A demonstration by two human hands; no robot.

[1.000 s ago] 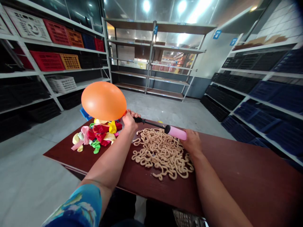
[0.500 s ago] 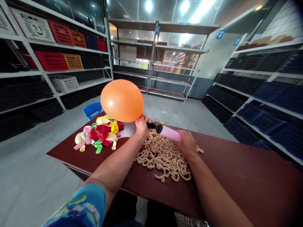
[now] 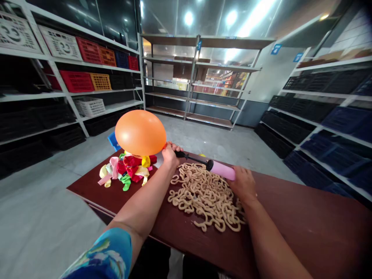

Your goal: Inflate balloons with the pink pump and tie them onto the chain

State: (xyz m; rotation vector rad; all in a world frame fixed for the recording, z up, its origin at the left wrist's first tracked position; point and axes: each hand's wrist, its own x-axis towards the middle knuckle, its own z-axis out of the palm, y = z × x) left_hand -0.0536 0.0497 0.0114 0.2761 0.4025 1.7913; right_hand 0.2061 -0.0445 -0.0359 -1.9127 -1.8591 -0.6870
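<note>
An inflated orange balloon [image 3: 140, 133] hangs to the left of my left hand [image 3: 171, 154], which is closed around its neck and the black end of a hand-held balloon pump. Where the balloon's neck meets the pump is hidden by my fingers. My right hand [image 3: 243, 183] grips the pump's pink barrel [image 3: 222, 170]. Between the hands a thin black rod shows, drawn out of the barrel. Below the pump lies a spread heap of beige, curled, rope-like pieces [image 3: 209, 193]. Left of my left forearm, partly under the balloon, sits a pile of limp coloured balloons [image 3: 130, 167].
The dark red-brown table [image 3: 290, 217] stretches off to the right. A blue chair [image 3: 114, 141] stands behind its far left corner. Shelves with crates [image 3: 77, 81] line the left, black and blue crates [image 3: 343, 124] the right. A metal rack [image 3: 192, 77] stands at the back.
My right hand has drawn the pink barrel to the right, away from my left hand, so more black rod shows. The balloon stays at my left hand. The camera view has shifted slightly.
</note>
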